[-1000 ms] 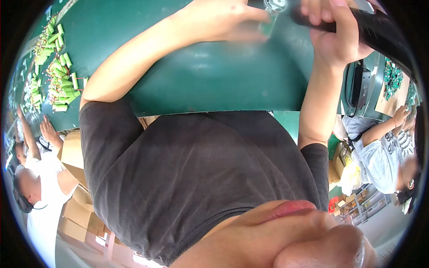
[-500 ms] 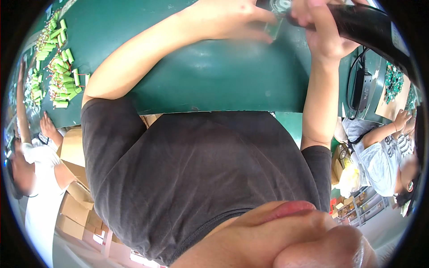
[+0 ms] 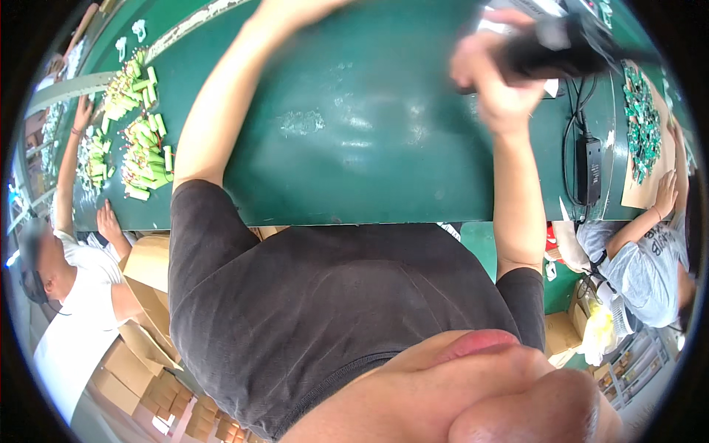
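One adapter [image 3: 588, 171] near right hand [image 3: 496, 90]

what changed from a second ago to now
The left hand moved left and forward to the top edge; the small green piece by it is out of sight, so whether it was let go I can't tell. The right hand shifted left, still gripping the black tool. The view shifted too. Green cylinders and black adapter stayed on the table.

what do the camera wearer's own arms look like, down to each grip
Short dark grey sleeves, plain where visible, leave both forearms bare, with no watch or bracelet showing. The right grip, blurred, shows no glove; nor does the left grip, partly cut off above.
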{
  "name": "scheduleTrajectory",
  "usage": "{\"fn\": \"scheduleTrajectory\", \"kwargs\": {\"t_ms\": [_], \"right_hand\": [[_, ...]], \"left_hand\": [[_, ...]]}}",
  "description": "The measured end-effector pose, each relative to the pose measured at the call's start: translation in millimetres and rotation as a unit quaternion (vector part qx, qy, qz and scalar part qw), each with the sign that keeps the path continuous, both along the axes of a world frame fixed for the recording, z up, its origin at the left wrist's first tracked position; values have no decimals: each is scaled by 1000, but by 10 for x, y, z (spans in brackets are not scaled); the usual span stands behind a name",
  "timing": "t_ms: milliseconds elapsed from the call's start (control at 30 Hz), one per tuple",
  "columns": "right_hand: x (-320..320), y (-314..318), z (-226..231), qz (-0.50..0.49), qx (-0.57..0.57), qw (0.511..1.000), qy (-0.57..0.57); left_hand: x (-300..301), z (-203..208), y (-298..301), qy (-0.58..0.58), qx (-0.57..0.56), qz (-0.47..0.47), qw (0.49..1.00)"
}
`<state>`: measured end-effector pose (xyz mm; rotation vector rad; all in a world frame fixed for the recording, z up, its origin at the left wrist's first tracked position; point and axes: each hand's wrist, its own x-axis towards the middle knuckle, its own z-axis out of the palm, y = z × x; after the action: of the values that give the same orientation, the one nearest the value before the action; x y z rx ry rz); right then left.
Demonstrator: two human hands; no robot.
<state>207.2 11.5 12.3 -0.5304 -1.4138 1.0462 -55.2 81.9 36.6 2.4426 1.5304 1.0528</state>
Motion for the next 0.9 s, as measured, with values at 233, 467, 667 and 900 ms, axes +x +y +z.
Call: {"fn": "scheduleTrajectory", "kwargs": {"t_ms": [233,467,667,900], "right_hand": [[-92,-11,89,-11,-46,998,-29],[-126,-47,199,-18,-46,999,4],[403,25,612,-58,118,985,114],[348,260,666,-138,151,979,5]], "left_hand": [[-740,-332,1205,157,14,20,987],[-386,-247,1435,153,-73,-97,981],[110,118,532,25,-2,-167,986],[552,-435,-843,-47,-102,-262,959]]}}
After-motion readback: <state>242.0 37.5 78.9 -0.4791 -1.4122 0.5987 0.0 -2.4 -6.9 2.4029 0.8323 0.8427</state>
